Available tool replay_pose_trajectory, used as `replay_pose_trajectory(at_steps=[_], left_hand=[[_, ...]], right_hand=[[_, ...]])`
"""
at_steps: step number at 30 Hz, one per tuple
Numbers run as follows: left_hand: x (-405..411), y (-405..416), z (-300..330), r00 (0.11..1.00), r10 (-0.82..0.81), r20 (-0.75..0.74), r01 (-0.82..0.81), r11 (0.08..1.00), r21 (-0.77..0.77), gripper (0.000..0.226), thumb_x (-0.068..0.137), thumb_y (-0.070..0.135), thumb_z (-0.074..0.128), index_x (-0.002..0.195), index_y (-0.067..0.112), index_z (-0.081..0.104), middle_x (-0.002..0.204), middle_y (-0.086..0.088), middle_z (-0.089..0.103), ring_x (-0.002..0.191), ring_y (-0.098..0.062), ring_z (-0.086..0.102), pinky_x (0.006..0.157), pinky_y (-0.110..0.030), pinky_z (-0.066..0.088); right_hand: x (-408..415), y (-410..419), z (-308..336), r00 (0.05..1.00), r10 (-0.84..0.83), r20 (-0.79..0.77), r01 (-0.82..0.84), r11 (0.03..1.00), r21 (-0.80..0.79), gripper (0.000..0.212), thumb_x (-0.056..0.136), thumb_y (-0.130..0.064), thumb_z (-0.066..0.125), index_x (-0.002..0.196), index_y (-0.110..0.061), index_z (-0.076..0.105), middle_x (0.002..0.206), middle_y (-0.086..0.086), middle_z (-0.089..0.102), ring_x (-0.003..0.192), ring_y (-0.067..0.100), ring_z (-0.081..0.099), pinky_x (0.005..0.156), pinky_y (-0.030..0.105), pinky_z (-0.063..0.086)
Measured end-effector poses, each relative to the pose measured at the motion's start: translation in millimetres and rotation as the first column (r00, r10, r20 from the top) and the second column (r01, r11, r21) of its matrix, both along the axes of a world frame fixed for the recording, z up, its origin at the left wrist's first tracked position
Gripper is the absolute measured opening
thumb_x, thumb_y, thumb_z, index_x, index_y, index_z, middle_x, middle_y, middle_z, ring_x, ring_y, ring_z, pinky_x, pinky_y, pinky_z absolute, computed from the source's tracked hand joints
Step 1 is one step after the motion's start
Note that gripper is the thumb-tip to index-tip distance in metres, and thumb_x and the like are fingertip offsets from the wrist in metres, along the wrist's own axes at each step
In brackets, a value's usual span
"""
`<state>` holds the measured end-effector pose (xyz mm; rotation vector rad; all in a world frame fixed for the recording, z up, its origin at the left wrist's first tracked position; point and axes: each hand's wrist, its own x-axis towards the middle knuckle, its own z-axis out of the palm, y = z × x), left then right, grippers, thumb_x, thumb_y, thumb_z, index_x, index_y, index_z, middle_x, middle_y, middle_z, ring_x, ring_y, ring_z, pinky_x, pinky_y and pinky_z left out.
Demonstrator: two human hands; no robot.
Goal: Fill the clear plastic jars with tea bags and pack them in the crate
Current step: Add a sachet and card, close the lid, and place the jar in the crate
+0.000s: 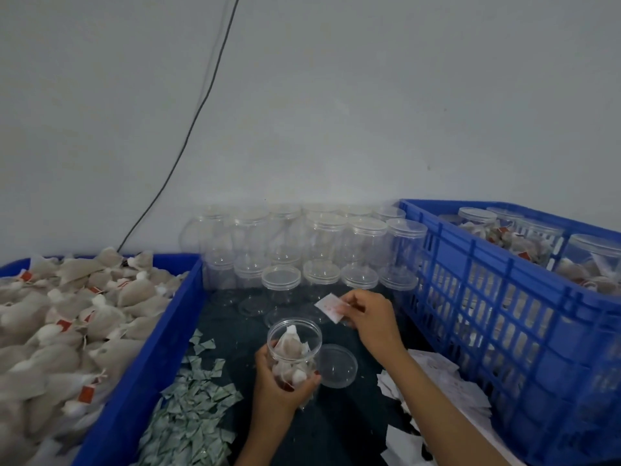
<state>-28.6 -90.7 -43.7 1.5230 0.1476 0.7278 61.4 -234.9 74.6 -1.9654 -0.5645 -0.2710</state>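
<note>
Far left: blue bin point(141, 375), heaped with tea bags point(67, 317), lying against the counter edge.
Left of centre: green-white slips point(195, 408), lying scattered on the dark counter point(336, 428).
Centre, near: left hand point(279, 385) gripping an open jar point(294, 348) round its lower half, holding it upright above the counter; several tea bags sitting inside, jar looking about half full.
Just right of jar: its lid point(337, 364), lying flat on the counter.
Centre, far: empty lidded jars point(316, 250), standing stacked against the wall.
Right of centre: right hand point(373, 317) pinching a small white packet point(331, 307) at its edge, hovering beyond the jar mouth.
Near right: white paper scraps point(437, 381), lying beside the crate.
Far right: blue crate point(504, 314), holding filled, lidded jars point(537, 240).
Step in hand: filling, apparently adding the packet.
Next move calling for: dropping the packet into the mouth, topping up if needed, fitting the lid, placing in the crate.
</note>
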Motion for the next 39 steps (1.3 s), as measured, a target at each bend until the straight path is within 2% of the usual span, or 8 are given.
replay_pose_trajectory(at_steps=[5,10,18,22,25,29,33,39], left_hand=[[0,-2,4,1.000,0.020,0.021,-0.021,1.000,0.013,0.079,0.055,0.001,0.086,0.117,0.028,0.044,0.114,0.002,0.062,0.094,-0.005,0.067,0.069,-0.017,0.053],[1,-1,5,0.999,0.035,-0.001,-0.035,0.998,0.048,0.075,0.063,-0.012,0.080,0.113,0.029,0.042,0.111,-0.002,0.061,0.090,0.000,0.066,0.068,-0.013,0.051],[-5,-2,8,1.000,-0.025,-0.013,0.025,1.000,-0.004,0.075,0.063,0.000,0.087,0.117,0.029,0.044,0.114,0.003,0.062,0.094,-0.001,0.066,0.071,-0.015,0.052],[-8,-3,11,0.999,-0.052,-0.017,0.051,0.998,-0.043,0.076,0.056,0.012,0.084,0.118,0.028,0.044,0.115,0.000,0.063,0.095,-0.006,0.067,0.072,-0.021,0.054],[-8,-3,10,0.998,-0.051,-0.022,0.050,0.998,-0.030,0.078,0.054,0.019,0.085,0.118,0.028,0.043,0.116,-0.001,0.063,0.096,-0.008,0.067,0.072,-0.022,0.055],[-8,-1,8,0.998,-0.056,-0.035,0.055,0.998,-0.010,0.088,0.046,0.028,0.086,0.121,0.030,0.040,0.122,-0.001,0.059,0.102,-0.011,0.065,0.077,-0.026,0.056],[-9,1,4,0.996,-0.073,-0.054,0.074,0.997,0.030,0.094,0.056,0.006,0.089,0.120,0.038,0.029,0.127,0.011,0.048,0.106,0.003,0.059,0.078,-0.016,0.052],[-9,0,3,0.996,-0.054,-0.075,0.057,0.998,0.039,0.090,0.056,0.014,0.087,0.114,0.044,0.025,0.130,0.008,0.045,0.114,-0.009,0.057,0.086,-0.021,0.052]], right_hand=[[-27,28,14,0.979,0.205,0.008,-0.205,0.978,-0.028,0.020,0.079,-0.014,0.077,0.068,-0.025,0.064,0.075,-0.012,0.069,0.072,0.001,0.067,0.064,0.016,0.053],[-37,40,9,0.863,0.296,0.410,-0.002,0.812,-0.583,0.008,0.088,-0.021,0.066,0.092,-0.018,0.070,0.097,-0.008,0.055,0.094,0.006,0.045,0.078,0.012,0.037],[-49,56,41,0.876,0.463,0.135,-0.030,0.331,-0.943,0.013,0.087,-0.008,0.056,0.077,-0.010,0.064,0.097,0.007,0.054,0.084,0.018,0.041,0.080,0.027,0.031],[-48,62,51,0.863,0.504,0.032,-0.034,0.122,-0.992,0.022,0.087,-0.005,0.054,0.070,-0.017,0.061,0.092,0.002,0.054,0.091,0.017,0.038,0.106,0.041,0.026],[-35,53,53,0.867,0.496,0.042,-0.160,0.358,-0.920,0.034,0.090,0.000,0.051,0.092,-0.024,0.075,0.090,-0.008,0.045,0.090,0.011,0.039,0.099,0.035,0.029],[-9,21,28,0.962,0.253,0.102,-0.207,0.920,-0.332,0.040,0.094,0.003,0.045,0.080,-0.023,0.072,0.083,-0.010,0.056,0.080,0.005,0.054,0.077,0.020,0.043],[0,10,-36,0.993,-0.022,-0.115,0.025,0.999,0.028,0.024,0.092,0.002,0.052,0.097,-0.017,0.065,0.099,0.003,0.063,0.092,0.014,0.059,0.083,0.027,0.046],[-12,5,-99,0.961,-0.071,-0.266,0.028,0.986,-0.163,0.072,0.084,-0.025,0.072,0.143,-0.017,0.031,0.137,0.009,0.040,0.125,0.028,0.034,0.103,0.037,0.031]])
